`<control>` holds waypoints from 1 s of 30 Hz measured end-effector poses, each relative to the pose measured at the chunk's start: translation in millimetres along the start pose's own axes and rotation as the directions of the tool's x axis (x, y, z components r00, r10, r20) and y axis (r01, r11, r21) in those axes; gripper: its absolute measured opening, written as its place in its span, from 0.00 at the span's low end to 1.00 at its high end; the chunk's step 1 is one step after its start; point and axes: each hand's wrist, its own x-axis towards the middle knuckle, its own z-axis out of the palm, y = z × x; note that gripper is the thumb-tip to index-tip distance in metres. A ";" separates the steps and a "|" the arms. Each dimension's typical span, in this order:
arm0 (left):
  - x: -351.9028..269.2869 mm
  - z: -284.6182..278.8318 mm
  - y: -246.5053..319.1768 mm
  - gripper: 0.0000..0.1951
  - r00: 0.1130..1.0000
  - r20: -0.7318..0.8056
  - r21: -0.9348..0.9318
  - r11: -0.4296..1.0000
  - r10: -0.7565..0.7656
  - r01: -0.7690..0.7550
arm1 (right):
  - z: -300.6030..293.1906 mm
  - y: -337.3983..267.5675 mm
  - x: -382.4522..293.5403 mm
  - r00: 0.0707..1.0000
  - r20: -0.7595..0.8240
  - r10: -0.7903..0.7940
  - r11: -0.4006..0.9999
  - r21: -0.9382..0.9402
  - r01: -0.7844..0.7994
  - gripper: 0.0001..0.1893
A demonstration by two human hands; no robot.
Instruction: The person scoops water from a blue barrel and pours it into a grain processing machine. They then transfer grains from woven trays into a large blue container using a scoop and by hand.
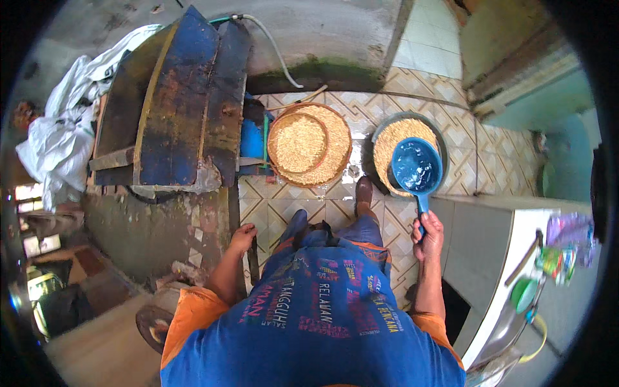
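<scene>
My right hand (pixel 428 237) grips the handle of a blue plastic dipper (pixel 417 164) with water in it. The dipper is above a round grey basin (pixel 444 145) that holds pale beans or grain (pixel 404 130), and hides part of them. To the left, a wide woven basket (pixel 350 152) on the floor holds more of the same, with a smaller round basket (pixel 327 140), also filled, over its left part. My left hand (pixel 244 237) is at the left, its fingers curled by the top of a dark upright bar or edge; whether it holds this I cannot tell.
A worn blue and brown wooden structure (pixel 174 111) stands at the left, with white sacks (pixel 60 150) beside it. A hose (pixel 275 46) hangs by the wall. Wet patches show on the patterned floor tiles (pixel 338 213). At the right is a tiled counter (pixel 488 271) with a green bowl (pixel 523 295).
</scene>
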 end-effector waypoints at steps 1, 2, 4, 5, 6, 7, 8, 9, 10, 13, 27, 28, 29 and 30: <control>-8.0 7.5 3.9 0.26 0.998 -0.026 -0.040 0.997 -0.060 0.059 | 2.2 -8.5 25.6 0.999 0.036 0.025 1.000 -0.013 -0.024 0.08; -18.7 14.0 10.3 0.26 0.998 -0.035 -0.049 0.997 -0.058 0.056 | 5.1 -14.7 48.3 0.997 0.055 0.054 0.998 -0.033 -0.052 0.08; -44.0 33.4 31.7 0.27 0.985 -0.091 -0.086 0.986 -0.149 0.141 | 10.6 -28.6 97.1 0.988 0.083 0.130 0.990 -0.066 -0.125 0.07; -58.4 42.9 45.7 0.27 0.979 -0.098 0.030 0.983 -0.178 0.182 | 12.4 -34.4 117.8 0.984 0.098 0.147 0.986 -0.094 -0.138 0.06; -68.0 51.8 63.3 0.25 0.981 -0.111 0.049 0.985 -0.162 0.168 | 15.3 -38.8 139.3 0.979 0.108 0.174 0.980 -0.118 -0.161 0.06; -76.4 58.4 81.4 0.23 0.982 -0.120 0.057 0.986 -0.147 0.155 | 20.4 -40.2 160.6 0.973 0.117 0.200 0.973 -0.143 -0.183 0.06; -80.9 68.6 98.3 0.23 0.977 -0.124 0.034 0.983 -0.175 0.181 | 24.2 -41.7 180.1 0.970 0.109 0.216 0.967 -0.160 -0.197 0.06; -84.8 75.4 113.4 0.23 0.971 -0.127 0.011 0.978 -0.204 0.207 | 29.2 -40.8 198.2 0.969 0.115 0.220 0.964 -0.180 -0.197 0.06; -86.3 80.9 126.4 0.23 0.969 -0.124 -0.034 0.977 -0.212 0.209 | 35.5 -37.6 215.5 0.966 0.108 0.235 0.956 -0.203 -0.210 0.06; -81.6 91.2 148.6 0.24 0.989 -0.142 0.091 0.995 -0.029 0.042 | 59.8 -17.2 264.1 0.963 0.072 0.260 0.935 -0.269 -0.232 0.05; 22.0 70.0 81.5 0.24 0.991 0.033 0.262 0.958 -0.131 0.118 | 319.1 234.0 383.7 0.760 0.599 0.252 0.527 -0.744 0.411 0.13; 29.5 66.6 80.3 0.25 0.988 0.032 0.214 0.967 -0.152 0.141 | 337.4 248.0 386.2 0.694 0.674 0.254 0.538 -0.695 0.478 0.11; 36.8 62.9 80.2 0.25 0.983 0.030 0.169 0.970 -0.183 0.175 | 348.9 258.1 387.3 0.667 0.696 0.266 0.526 -0.685 0.504 0.11; 42.9 59.6 80.9 0.25 0.978 0.027 0.121 0.972 -0.205 0.200 | 357.4 266.3 387.4 0.641 0.715 0.279 0.516 -0.675 0.528 0.10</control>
